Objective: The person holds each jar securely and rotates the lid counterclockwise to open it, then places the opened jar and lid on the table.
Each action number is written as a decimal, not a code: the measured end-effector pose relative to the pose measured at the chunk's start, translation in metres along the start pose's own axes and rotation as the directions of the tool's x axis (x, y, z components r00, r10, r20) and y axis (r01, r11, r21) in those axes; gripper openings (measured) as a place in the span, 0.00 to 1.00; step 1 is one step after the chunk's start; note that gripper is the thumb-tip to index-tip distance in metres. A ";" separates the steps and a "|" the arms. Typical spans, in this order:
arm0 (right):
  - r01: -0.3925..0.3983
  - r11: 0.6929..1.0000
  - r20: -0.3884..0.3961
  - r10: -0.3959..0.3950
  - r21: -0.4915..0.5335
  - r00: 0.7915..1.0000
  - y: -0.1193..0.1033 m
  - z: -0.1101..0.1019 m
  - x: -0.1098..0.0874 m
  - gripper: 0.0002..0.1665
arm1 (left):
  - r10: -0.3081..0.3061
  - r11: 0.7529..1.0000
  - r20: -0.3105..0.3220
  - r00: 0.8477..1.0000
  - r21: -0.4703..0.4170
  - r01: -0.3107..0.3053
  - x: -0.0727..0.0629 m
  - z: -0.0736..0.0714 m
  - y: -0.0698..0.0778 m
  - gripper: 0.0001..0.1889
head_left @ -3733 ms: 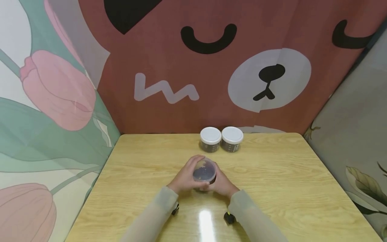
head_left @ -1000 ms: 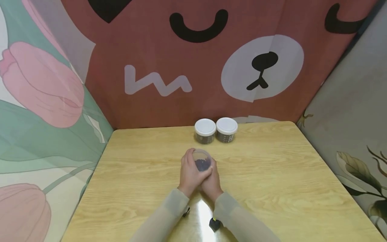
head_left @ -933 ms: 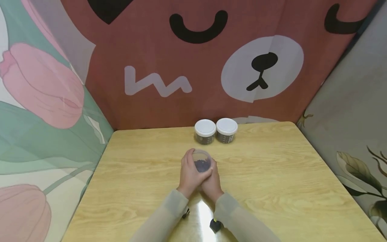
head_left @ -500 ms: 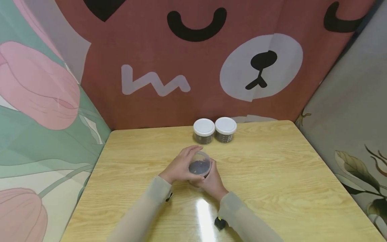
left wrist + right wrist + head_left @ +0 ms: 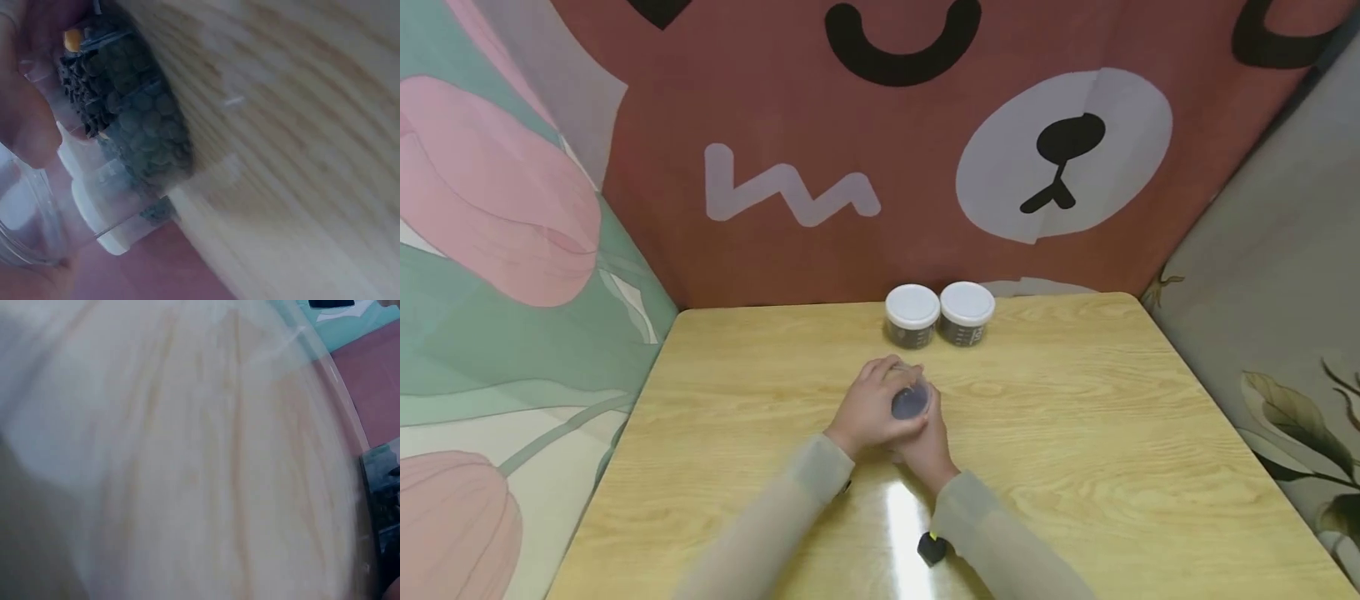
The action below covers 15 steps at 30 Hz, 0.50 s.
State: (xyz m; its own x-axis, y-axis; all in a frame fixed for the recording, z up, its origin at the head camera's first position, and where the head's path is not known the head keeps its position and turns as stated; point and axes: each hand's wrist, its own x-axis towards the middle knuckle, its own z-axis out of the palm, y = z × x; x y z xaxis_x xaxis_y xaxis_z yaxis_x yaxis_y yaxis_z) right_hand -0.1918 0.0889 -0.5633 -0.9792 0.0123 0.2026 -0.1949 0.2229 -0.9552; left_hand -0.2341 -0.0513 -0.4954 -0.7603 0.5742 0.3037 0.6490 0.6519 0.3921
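Wood-grain bench point(image 5: 1090, 442), lidded jars point(image 5: 912, 310) behind. Left grip point(image 5: 872, 408) curls farther over clear jar point(image 5: 910, 403) than before; right grip point(image 5: 928, 443) wrapped round it too.

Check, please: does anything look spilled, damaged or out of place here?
No spill or damage shows on the table. The two jars stand upright, white lids on. Only one difference: the cup, gripped by the left hand and right hand, shows no white lid.
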 end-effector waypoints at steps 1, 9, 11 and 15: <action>0.007 1.000 -0.022 -0.007 -0.006 1.000 0.000 0.000 0.000 0.63 | -0.027 1.000 -0.018 0.999 0.007 0.027 0.001 0.002 0.004 0.39; 0.009 0.999 -0.059 -0.011 -0.037 0.998 -0.004 0.002 0.001 0.58 | -0.231 0.970 -0.214 0.949 0.025 0.242 0.003 0.016 0.028 0.38; 0.018 0.999 -0.052 -0.019 -0.035 0.998 -0.005 0.002 0.001 0.56 | -0.287 0.956 -0.216 0.933 0.000 0.294 0.003 0.016 0.034 0.41; 0.026 1.000 -0.047 -0.026 -0.007 0.999 -0.003 0.001 0.002 0.56 | -0.318 0.937 -0.079 0.945 -0.176 0.301 -0.002 0.005 0.033 0.44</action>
State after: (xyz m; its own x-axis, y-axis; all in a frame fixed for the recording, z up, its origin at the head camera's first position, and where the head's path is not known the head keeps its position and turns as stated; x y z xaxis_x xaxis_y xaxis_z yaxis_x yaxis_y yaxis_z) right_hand -0.1930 0.0871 -0.5607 -0.9700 0.0521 0.2375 -0.2198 0.2300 -0.9481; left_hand -0.2107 -0.0290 -0.4871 -0.9269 0.2962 0.2307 0.3749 0.6965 0.6118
